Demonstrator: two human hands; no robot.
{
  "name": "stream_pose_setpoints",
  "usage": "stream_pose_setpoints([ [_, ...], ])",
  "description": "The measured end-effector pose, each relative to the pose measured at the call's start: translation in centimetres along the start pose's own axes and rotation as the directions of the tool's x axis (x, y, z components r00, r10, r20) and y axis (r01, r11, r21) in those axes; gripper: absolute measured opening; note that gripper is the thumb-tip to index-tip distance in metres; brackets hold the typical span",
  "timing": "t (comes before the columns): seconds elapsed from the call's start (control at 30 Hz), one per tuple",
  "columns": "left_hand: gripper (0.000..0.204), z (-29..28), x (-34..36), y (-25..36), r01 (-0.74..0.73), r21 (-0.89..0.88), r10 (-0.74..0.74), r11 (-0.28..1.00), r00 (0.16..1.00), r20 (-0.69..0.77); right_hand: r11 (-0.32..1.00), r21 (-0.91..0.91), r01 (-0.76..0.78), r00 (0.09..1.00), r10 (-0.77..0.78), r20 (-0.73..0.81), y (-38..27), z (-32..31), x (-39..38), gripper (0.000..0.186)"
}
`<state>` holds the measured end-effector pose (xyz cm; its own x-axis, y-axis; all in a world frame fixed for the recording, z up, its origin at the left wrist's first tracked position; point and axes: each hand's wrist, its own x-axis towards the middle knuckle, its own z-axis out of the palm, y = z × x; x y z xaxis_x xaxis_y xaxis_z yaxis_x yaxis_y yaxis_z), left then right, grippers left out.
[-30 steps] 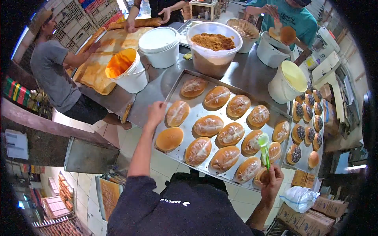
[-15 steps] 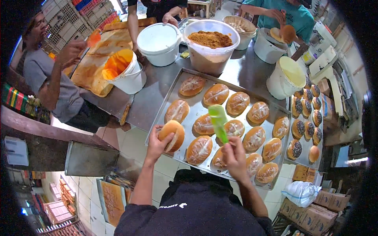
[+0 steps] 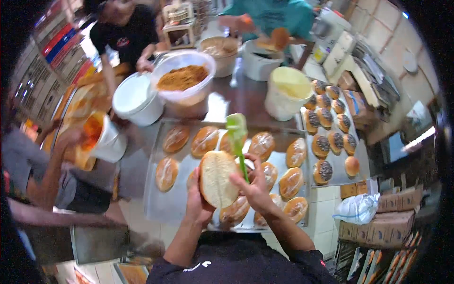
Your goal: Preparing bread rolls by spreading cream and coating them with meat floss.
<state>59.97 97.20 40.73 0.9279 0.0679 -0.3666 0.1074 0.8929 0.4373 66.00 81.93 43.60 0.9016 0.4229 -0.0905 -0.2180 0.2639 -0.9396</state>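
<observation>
My left hand [image 3: 199, 202] is closed round a bread bun [image 3: 218, 184], held above the near part of a metal tray. The bun is split and spread, so its pale inside faces up with a crease down the middle. In my right hand [image 3: 256, 187] is a green spatula [image 3: 236, 128], its broad blade pointing up and away from me. The right fingertips are close against the bun's right edge; whether they touch it I cannot tell. Below, the metal tray [image 3: 156, 201] carries several golden oval buns [image 3: 296, 152] with white streaks on top.
Beyond the tray stand a tub of brown crumbs [image 3: 187, 90], a white lidded bucket [image 3: 137, 102] and a cream-coloured bucket [image 3: 286, 94]. A second tray [image 3: 331, 177] holds dark-topped buns at right. Co-workers stand at the left and across the table. Cardboard boxes [image 3: 392, 227] are stacked at lower right.
The bun in my left hand has been opened and turned inside up. My right hand, with the spatula, has come close to it. The whole view has swung to the right.
</observation>
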Motion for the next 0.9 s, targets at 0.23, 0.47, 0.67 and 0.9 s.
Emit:
stream_pose_setpoints([
  [0.23, 0.055, 0.9, 2.2, -1.4, -0.145, -0.082, 0.143, 0.986, 0.989, -0.026, 0.270, -0.939, 0.214, 0.729, -0.684, -0.030, -13.9, -17.8, 13.3, 0.015],
  [0.47, 0.056, -0.4, 1.7, -2.5, -0.329, -0.045, 0.326, 0.943, 0.943, -0.069, -0.377, -0.922, -0.086, 0.989, -0.145, -0.033, -12.3, -22.8, 32.3, 0.028],
  [0.67, 0.056, -0.1, -0.3, -2.6, -0.419, 0.029, 0.418, 0.907, 0.893, -0.168, -0.174, -0.949, 0.261, 0.954, 0.196, 0.227, -10.2, -22.5, 38.1, 0.027],
  [0.9, 0.053, 1.5, 1.2, -3.2, -0.359, -0.131, 0.355, 0.924, 0.933, -0.058, 0.649, -0.757, 0.074, 0.974, 0.115, 0.194, -18.2, -29.1, 26.6, 0.016],
])
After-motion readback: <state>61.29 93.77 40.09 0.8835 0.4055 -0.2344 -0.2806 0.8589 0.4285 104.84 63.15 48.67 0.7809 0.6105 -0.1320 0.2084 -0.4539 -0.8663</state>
